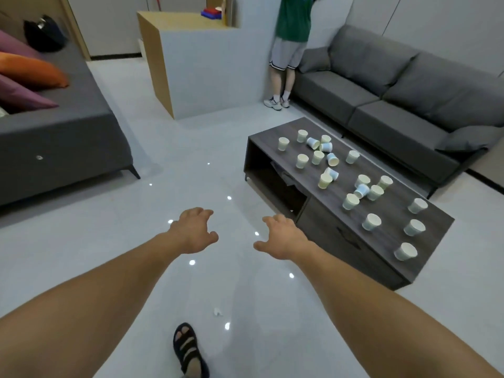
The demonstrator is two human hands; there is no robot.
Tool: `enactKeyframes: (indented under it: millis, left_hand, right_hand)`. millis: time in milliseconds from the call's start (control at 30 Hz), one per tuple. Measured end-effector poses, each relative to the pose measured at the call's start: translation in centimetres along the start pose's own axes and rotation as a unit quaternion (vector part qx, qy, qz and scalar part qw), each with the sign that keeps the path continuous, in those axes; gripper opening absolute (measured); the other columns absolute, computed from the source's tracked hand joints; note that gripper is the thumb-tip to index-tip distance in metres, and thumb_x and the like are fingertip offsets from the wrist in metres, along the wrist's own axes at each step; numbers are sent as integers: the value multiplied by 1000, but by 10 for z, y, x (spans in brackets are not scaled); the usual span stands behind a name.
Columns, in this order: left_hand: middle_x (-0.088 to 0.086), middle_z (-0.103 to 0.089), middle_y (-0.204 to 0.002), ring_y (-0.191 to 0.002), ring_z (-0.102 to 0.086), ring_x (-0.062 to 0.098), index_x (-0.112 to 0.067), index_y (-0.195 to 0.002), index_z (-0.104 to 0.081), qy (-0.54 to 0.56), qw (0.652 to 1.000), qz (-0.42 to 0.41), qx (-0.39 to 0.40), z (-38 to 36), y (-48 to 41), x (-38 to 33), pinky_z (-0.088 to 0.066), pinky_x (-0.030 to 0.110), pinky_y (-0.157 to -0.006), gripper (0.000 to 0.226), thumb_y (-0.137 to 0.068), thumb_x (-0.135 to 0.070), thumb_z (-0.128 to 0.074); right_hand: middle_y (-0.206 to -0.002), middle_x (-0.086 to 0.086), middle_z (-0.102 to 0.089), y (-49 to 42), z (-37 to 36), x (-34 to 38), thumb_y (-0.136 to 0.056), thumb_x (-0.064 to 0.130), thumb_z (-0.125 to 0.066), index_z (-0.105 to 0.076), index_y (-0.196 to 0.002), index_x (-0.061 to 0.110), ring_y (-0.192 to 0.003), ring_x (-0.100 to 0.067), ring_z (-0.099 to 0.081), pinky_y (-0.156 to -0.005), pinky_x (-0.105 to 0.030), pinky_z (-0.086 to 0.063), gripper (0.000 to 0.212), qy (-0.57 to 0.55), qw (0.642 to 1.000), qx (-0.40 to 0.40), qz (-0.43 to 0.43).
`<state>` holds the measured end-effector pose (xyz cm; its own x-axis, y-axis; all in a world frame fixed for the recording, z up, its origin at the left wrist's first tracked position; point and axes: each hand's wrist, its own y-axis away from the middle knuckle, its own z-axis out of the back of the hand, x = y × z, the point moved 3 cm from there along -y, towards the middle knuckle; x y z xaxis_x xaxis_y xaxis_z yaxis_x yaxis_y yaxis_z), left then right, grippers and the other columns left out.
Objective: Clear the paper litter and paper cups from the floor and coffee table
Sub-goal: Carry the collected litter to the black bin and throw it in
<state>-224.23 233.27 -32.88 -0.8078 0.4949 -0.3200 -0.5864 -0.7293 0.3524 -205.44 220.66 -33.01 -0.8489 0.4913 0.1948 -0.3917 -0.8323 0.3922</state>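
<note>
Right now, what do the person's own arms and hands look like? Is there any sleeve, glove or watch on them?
The left hand and the right hand are bare: no glove, watch or bracelet shows. Both forearms are uncovered as far as the frame's edge, so no sleeve is in view. The only worn thing that shows is a black strappy sandal on one foot.

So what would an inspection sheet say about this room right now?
Surface: dark coffee table; glossy pale floor.
Job's things: many paper cups on the table, some tipped over; one paper scrap on the floor.
Clutter: possibly papers on the table's lower shelf, hard to tell.
Fingers: left hand and right hand both spread, holding nothing.
Cables: nothing seen.
Surroundings: grey sofa, counter, person in a green shirt standing beside it.
</note>
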Motion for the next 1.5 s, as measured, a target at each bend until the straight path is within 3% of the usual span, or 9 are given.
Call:
enactKeyframes:
  millis: [300,533,733,1033,1300,1500]
  left_hand:
    - [3,-20,-157,-144,-16,24,-22,-151,-20,-20,999,-23,27,97,-165,55,-27,44,-113,71,-91,-43,-51]
    - [2,-21,-157,-144,-16,24,-22,-151,-20,-36,996,-50,57,144,-314,54,-27,44,-113,71,-91,-43,-51]
    - [2,-22,-156,-144,-16,24,-22,-151,-22,-18,999,-27,26,213,-459,51,-28,44,-113,69,-91,-41,-51]
    - [2,-23,-156,-143,-19,24,-22,-150,-23,-15,999,7,34,297,-645,72,-30,43,-112,69,-90,-42,-51]
    - [3,-24,-156,-142,-20,24,-21,-150,-23,-31,997,-61,43,375,-858,73,-29,43,-113,70,-90,-42,-51]
    - [4,-24,-155,-142,-21,24,-21,-150,-23,-73,988,-123,57,435,-1007,29,-29,42,-112,69,-91,-41,-52]
  right_hand:
    - [-157,-4,-22,-171,56,80,-88,54,-59,-22,-153,24,-141,-27,-27,-112,-45,-34,81,-18,1000,18,8]
    - [-154,-5,-24,-315,103,67,-87,50,-60,-22,-152,22,-138,-28,-29,-107,-45,-39,80,-12,999,32,-19]
    - [-149,-6,-30,-475,175,61,-88,49,-59,-25,-151,21,-131,-28,-35,-101,-43,-43,77,1,1000,26,11]
    - [-156,-8,-20,-672,274,78,-92,45,-56,-20,-154,18,-140,-30,-25,-110,-43,-36,77,-10,998,36,57]
    - [-152,-6,-26,-853,343,62,-90,46,-57,-23,-153,19,-135,-28,-33,-103,-41,-40,75,-13,999,39,-23]
    - [-152,-7,-26,-952,398,21,-92,45,-56,-22,-153,18,-136,-29,-31,-103,-41,-41,75,-65,992,34,-101]
